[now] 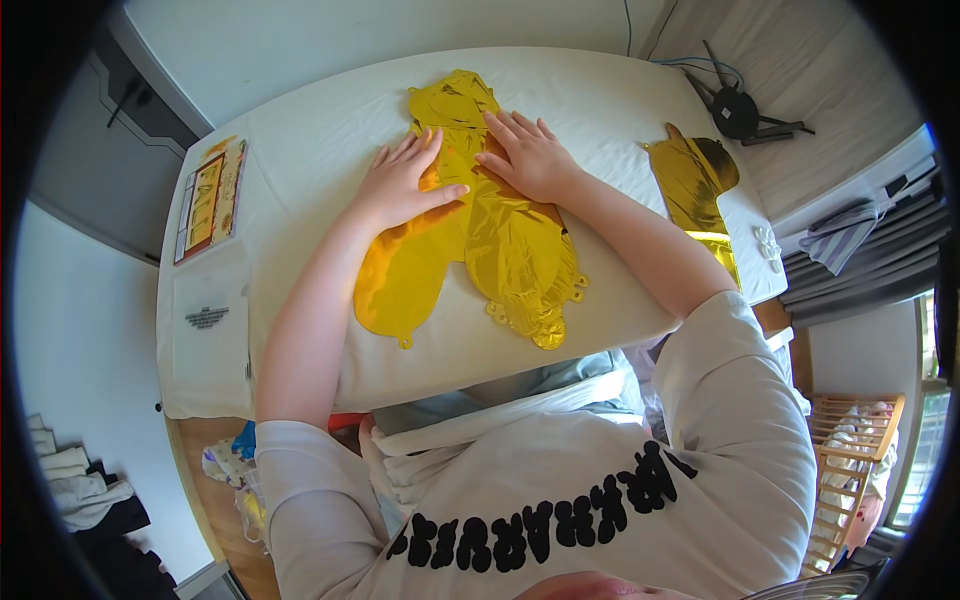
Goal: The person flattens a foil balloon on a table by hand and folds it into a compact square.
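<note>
Flat gold foil balloons (520, 250) lie deflated on the white-covered table, overlapping in a forked shape with two rounded lobes toward me and a smaller folded part at the far end. My left hand (405, 185) rests on the left side of the foil, palm down, fingers stretched out and thumb pointing right. On the right side, my right hand (530, 157) lies flat with its fingers spread. Both hands press on the foil without gripping it. Small tabs with holes stick out along the near edges of the lobes.
Another gold foil balloon (690, 180) lies at the table's right end, near a coil of white ribbon (768, 248). A black router with antennas (735, 113) stands at the back right. A printed package (212, 200) and a clear plastic bag (205, 340) lie on the left.
</note>
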### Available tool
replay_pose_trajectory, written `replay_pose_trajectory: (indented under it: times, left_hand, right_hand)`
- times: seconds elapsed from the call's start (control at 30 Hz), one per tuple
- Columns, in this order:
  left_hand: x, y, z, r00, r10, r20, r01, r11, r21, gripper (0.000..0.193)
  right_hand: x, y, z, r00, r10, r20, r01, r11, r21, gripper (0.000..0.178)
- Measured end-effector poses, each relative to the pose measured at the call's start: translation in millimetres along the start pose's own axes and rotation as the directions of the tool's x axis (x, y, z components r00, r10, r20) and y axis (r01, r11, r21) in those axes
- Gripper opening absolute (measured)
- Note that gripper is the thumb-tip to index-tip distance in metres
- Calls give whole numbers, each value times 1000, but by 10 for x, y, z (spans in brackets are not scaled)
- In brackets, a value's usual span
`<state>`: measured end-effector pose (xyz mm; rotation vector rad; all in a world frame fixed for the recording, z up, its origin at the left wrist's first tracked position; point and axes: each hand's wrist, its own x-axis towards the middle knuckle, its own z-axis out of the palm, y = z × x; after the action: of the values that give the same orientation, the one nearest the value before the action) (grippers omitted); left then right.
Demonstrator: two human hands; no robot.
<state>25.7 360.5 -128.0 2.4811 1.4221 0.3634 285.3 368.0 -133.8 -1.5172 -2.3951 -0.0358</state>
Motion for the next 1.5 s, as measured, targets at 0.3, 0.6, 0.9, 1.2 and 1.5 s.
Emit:
replay_pose_trajectory:
  times: [0.3, 0.6, 0.9, 1.2, 1.5]
  left_hand:
    - [-65, 305, -173, 926, 266, -268, -193, 943, 270, 57]
    - [47, 1093, 176, 686, 706, -175, -688, 708, 158, 26]
    - [50, 1134, 252, 698, 712, -81, -701, 701, 128, 35]
    - [7, 1145, 302, 686, 724, -66, -716, 689, 114, 37]
    - [-211, 1183, 230, 804, 586, 104, -594, 802, 69, 55]
  right_hand:
    - [12, 74, 35, 1000, -1, 14, 1, 1000, 29, 83]
    - [72, 46, 67, 997, 2, 84, 5, 997, -77, 83]
    - [58, 37, 37, 994, 23, 106, -13, 995, -99, 83]
    - [82, 45, 59, 996, 14, 88, -9, 998, -57, 81]
    - [67, 35, 21, 998, 5, 64, -4, 1000, -24, 81]
